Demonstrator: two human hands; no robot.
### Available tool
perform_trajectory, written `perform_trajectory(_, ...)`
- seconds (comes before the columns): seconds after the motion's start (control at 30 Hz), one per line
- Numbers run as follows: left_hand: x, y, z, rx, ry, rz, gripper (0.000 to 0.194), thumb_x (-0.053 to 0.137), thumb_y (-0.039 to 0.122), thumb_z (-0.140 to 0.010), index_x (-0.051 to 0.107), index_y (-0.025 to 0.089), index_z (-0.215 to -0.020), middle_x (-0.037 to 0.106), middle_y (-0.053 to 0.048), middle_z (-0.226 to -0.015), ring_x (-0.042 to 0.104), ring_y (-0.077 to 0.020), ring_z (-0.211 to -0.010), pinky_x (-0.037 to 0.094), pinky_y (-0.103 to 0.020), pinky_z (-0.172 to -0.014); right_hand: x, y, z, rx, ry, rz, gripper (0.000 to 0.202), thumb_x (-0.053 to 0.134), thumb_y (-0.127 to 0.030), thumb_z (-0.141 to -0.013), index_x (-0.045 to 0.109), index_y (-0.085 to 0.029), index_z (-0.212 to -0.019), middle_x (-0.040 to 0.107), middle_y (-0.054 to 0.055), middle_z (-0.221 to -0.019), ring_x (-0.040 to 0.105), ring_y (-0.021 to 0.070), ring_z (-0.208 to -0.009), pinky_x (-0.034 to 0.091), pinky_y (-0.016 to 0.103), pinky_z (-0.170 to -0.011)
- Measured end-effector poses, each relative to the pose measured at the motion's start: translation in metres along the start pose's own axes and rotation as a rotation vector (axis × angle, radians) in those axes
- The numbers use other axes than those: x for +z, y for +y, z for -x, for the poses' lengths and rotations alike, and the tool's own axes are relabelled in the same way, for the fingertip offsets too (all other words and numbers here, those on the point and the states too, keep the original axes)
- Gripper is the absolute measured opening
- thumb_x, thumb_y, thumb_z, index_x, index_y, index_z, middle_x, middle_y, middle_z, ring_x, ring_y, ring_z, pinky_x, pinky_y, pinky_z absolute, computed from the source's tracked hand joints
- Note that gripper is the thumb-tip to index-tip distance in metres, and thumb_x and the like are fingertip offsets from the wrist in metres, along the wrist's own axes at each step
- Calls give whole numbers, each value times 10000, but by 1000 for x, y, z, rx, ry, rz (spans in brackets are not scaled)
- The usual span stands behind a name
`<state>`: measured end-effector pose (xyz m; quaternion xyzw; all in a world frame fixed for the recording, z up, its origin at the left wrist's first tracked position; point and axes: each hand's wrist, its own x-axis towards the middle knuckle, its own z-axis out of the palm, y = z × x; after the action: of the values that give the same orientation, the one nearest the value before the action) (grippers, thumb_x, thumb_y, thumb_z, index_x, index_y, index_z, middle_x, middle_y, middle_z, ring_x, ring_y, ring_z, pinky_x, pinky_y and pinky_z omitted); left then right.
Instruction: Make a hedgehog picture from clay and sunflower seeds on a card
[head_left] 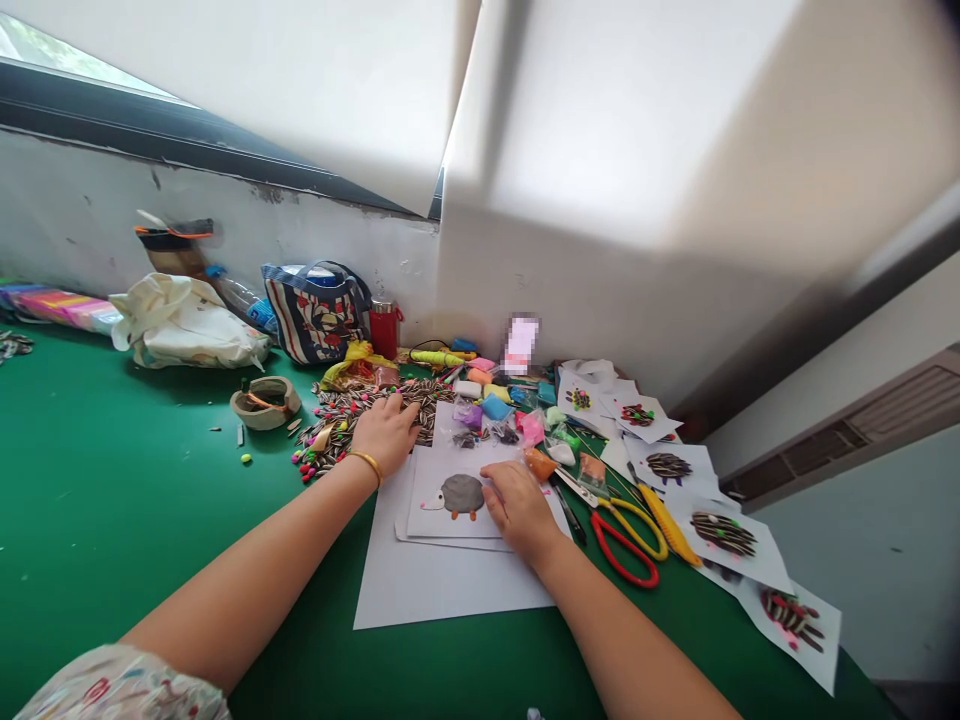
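Note:
My left hand (386, 435) reaches over a pile of striped sunflower seeds (431, 405), its fingers spread and their tips among the seeds. Nothing shows in its grasp. My right hand (521, 505) rests on a sheet of white paper (435, 528), fingers apart beside a grey clay hedgehog (463, 495). The hedgehog has a white face, a pink nose and orange feet. Larger white sheets (405, 590) lie under this one. Small bright coloured balls (307, 462) are mixed into the left side of the seed pile.
Scissors with red and yellow handles (626, 535), a yellow utility knife (667, 525) and a black pen (570, 515) lie to the right. Beyond are bagged clay pieces (495, 407) and finished hedgehog pictures (724, 535). A round bowl (266, 405), handbag (315, 310) and red flask (384, 330) stand left.

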<state>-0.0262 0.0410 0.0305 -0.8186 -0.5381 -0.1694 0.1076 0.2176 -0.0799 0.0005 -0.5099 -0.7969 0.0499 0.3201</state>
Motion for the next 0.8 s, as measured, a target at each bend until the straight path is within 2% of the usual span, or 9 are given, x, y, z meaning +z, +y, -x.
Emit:
perform_trajectory(0.17,11,7,-28,45,-54,12,313,480,388,-898,612,269,-1156,490,-132,-1312,402,-343,-1175,378,-483,-883,-2,0,1,16,-10,31,232,434,-270,-941,578,-196,-1107,640,95,-1052,539,253,-1045,424,414,-913)
perform_trajectory(0.37,25,0,-42,93,-102,126,198,452,245,-913,645,202,-929,584,-145,-1072,457,-297,-1112,430,-406,-824,-2,-1,1,14,-8,37,231,430,-279,-946,578,-211,-1111,640,89,-1050,540,259,-1045,410,415,-918)
perform_trajectory(0.5,27,-8,-45,65,-85,265,171,464,188,-893,632,185,-861,592,-143,-1015,502,-280,-1069,433,-384,-828,-2,-2,0,18,-16,46,219,435,-270,-945,580,-211,-1098,642,86,-1049,538,255,-1046,393,414,-926)
perform_trajectory(0.63,20,-21,-48,-64,-27,459,144,554,289,-851,599,188,-758,600,-116,-937,550,-275,-983,416,-386,-849,-2,-1,0,23,-21,52,216,438,-266,-943,579,-210,-1097,644,85,-1054,534,254,-1055,382,414,-932)
perform_trajectory(0.8,5,-38,-54,-383,142,798,256,542,359,-854,504,193,-663,585,-84,-819,566,-240,-916,419,-312,-771,-1,-1,1,22,-24,56,218,440,-255,-940,579,-208,-1101,647,84,-1063,535,251,-1066,378,414,-942)
